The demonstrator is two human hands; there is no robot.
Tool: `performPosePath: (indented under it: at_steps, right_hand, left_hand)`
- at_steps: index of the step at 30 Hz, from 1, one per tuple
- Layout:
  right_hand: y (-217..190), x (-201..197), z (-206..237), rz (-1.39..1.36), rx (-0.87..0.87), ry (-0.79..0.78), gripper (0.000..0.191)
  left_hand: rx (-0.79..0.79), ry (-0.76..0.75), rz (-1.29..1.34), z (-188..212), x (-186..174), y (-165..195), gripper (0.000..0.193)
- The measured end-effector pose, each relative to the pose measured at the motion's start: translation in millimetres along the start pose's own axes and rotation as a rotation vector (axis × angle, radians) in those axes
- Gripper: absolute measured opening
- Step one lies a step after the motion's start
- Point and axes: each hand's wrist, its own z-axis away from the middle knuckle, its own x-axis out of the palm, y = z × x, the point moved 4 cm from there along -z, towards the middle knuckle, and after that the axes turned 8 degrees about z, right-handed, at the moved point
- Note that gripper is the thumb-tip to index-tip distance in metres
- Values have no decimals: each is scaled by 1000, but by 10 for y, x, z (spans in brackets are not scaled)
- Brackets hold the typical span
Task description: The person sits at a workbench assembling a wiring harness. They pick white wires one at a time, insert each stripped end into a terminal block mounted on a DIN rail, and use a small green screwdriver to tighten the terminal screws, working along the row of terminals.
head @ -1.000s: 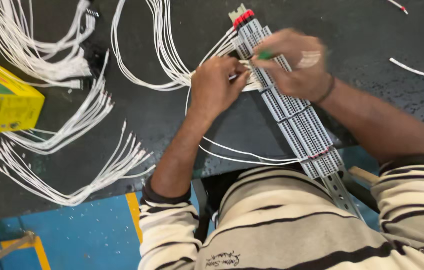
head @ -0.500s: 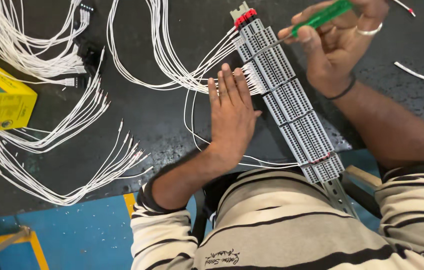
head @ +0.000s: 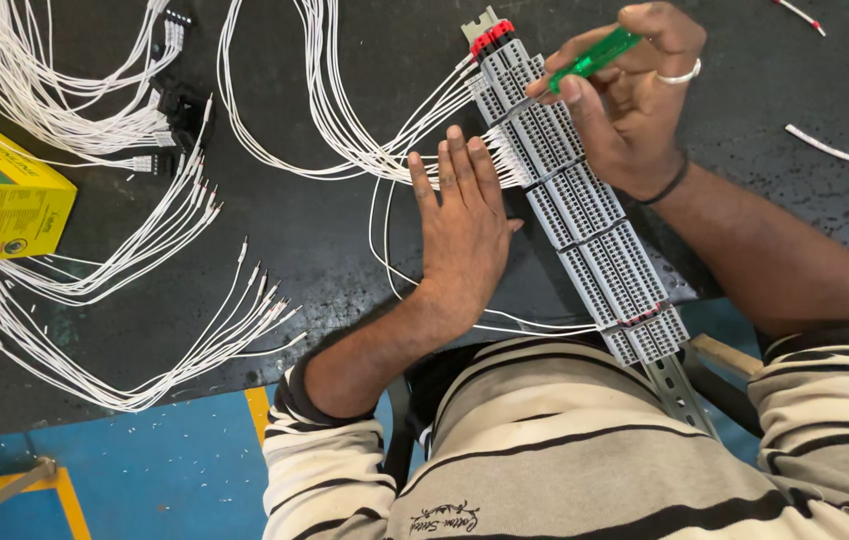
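left hand (head: 463,235): still flat, open on wires (head: 345,150) | right hand (head: 635,95): screwdriver (head: 585,62) gripped (tip lowered onto terminal strip (head: 585,210))

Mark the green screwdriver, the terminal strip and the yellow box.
green screwdriver (head: 593,58), head view, on its handle.
terminal strip (head: 595,235), head view, mid-length of the grey blocks.
yellow box (head: 5,200), head view, top face.

Dark surface over a blue floor

My black surface (head: 325,260) is scuffed; the blue floor (head: 145,480) below carries yellow stripes (head: 257,408).
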Motion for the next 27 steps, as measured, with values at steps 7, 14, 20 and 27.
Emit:
performPosePath:
  at_steps: [7, 14, 20, 27]
  right_hand:
    - [-11, -23, 4, -6, 6, 0, 63]
    - [17, -15, 28, -36, 49, 9, 63]
    - [42, -42, 31, -41, 62, 17, 58]
    - [30, -22, 29, -40, 49, 19, 58]
  left_hand:
    - [7, -9, 13, -3, -7, -6, 103]
    - [8, -2, 48, -9, -16, -18, 105]
    - [7, -8, 42, -8, -27, -16, 106]
    - [8, -6, 40, -14, -47, -19, 106]
